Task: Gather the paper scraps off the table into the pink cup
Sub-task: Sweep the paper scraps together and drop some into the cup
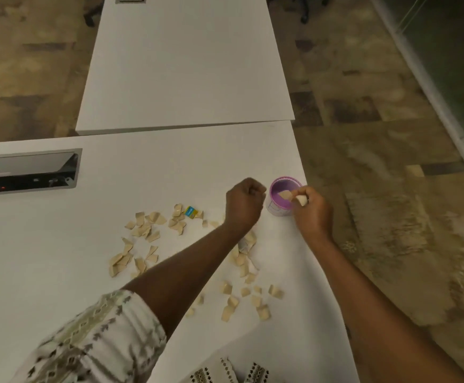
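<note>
The pink cup stands near the right edge of the white table. My right hand is at the cup's right rim, pinching beige paper scraps over its opening. My left hand is a closed fist just left of the cup; I cannot tell whether it holds anything. Several beige scraps lie scattered on the table to the left and below my arms, more lie near the front. One blue and yellow scrap lies among them.
A recessed cable box is set in the table at the left. A second white table adjoins at the back. The table's right edge drops to patterned carpet. Chair bases show at the top.
</note>
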`<state>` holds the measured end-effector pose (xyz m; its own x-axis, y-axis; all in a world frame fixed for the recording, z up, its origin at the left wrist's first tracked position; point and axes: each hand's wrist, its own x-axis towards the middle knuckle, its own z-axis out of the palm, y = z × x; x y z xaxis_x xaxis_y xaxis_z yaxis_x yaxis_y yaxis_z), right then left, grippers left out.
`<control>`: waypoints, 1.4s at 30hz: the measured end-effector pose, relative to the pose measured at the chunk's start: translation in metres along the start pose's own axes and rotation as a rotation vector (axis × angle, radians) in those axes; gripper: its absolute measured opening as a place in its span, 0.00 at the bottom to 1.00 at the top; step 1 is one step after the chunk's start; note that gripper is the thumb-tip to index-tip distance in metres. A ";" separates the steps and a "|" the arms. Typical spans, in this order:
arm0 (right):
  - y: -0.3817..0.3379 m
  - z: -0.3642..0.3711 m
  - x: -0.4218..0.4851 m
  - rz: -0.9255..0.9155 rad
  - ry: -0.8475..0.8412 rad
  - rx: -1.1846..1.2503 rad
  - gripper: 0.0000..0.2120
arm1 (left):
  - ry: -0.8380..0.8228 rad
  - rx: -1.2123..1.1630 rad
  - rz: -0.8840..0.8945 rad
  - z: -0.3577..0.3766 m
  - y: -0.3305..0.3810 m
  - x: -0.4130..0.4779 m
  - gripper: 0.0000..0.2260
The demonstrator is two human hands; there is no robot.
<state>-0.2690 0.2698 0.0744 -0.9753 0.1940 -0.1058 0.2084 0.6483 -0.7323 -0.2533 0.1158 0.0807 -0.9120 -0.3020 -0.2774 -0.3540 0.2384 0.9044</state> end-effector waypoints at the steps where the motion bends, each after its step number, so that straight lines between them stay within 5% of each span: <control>1: -0.001 -0.001 0.009 -0.004 -0.004 -0.039 0.06 | -0.005 0.028 0.026 0.009 0.009 0.008 0.08; 6: -0.002 0.003 0.037 0.052 -0.092 -0.200 0.02 | -0.035 0.177 0.037 0.039 0.023 0.033 0.10; 9: 0.000 0.002 0.042 0.022 -0.128 -0.223 0.09 | -0.088 0.258 0.033 0.044 0.018 0.039 0.10; 13: -0.001 -0.007 0.036 -0.002 -0.064 -0.196 0.14 | -0.065 0.262 0.091 0.033 0.008 0.036 0.09; 18: 0.014 -0.008 0.002 -0.115 -0.039 -0.165 0.10 | -0.083 0.348 0.134 0.000 -0.028 0.022 0.10; 22: 0.038 0.016 -0.049 -0.170 -0.239 -0.138 0.13 | -0.299 0.671 0.221 -0.027 -0.076 0.000 0.18; 29: 0.054 0.060 -0.089 -0.315 -0.628 -0.526 0.39 | -0.515 1.092 0.285 -0.034 -0.134 -0.048 0.40; 35: 0.055 0.077 -0.075 -0.503 -0.643 -0.702 0.41 | -0.413 1.113 0.276 -0.030 -0.138 -0.061 0.28; 42: 0.066 0.083 -0.075 -0.510 -0.595 -0.687 0.23 | -0.356 1.099 0.312 -0.029 -0.138 -0.059 0.13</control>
<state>-0.1881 0.2369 -0.0223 -0.7989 -0.4943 -0.3426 -0.4237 0.8669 -0.2628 -0.1447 0.0740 -0.0178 -0.9349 0.1404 -0.3258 0.0635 0.9698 0.2357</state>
